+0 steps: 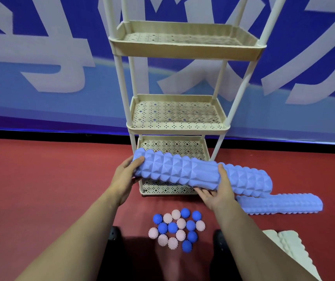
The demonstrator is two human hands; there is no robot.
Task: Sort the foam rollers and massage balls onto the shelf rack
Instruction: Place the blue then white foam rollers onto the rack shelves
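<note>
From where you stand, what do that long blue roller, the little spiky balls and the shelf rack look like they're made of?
Roller: probably foam, matte, with moulded pyramid bumps and no shine.
Spiky balls: likely soft rubber or plastic, matte blue and pink, covered in short nubs.
Shelf rack: looks like beige plastic, its trays punched with small holes, on smooth pale poles.

2 bare forearms (85,226) (no sleeves showing), black shoes (113,234) below.
</note>
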